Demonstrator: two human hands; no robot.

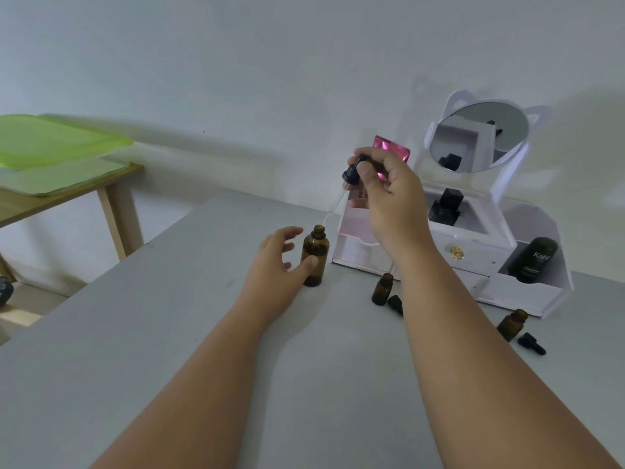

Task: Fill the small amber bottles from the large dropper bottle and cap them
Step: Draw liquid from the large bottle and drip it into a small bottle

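The large amber bottle (315,255) stands uncapped on the grey table (203,333). My left hand (277,265) lies beside it with the thumb touching its side and the fingers spread loose. My right hand (385,187) pinches the black dropper cap (353,170) above and to the right; its glass pipette (333,209) slants down with the tip just over the bottle's mouth. A small amber bottle (382,288) stands open with a black cap (395,304) next to it. Another small bottle (511,323) stands at the right beside a black cap (531,343).
A white vanity organiser (473,252) with a round mirror (480,137) stands at the back right, holding a black Kahf bottle (534,258) and a pink box (392,154). A wooden side table (67,194) with green sheets stands at the left.
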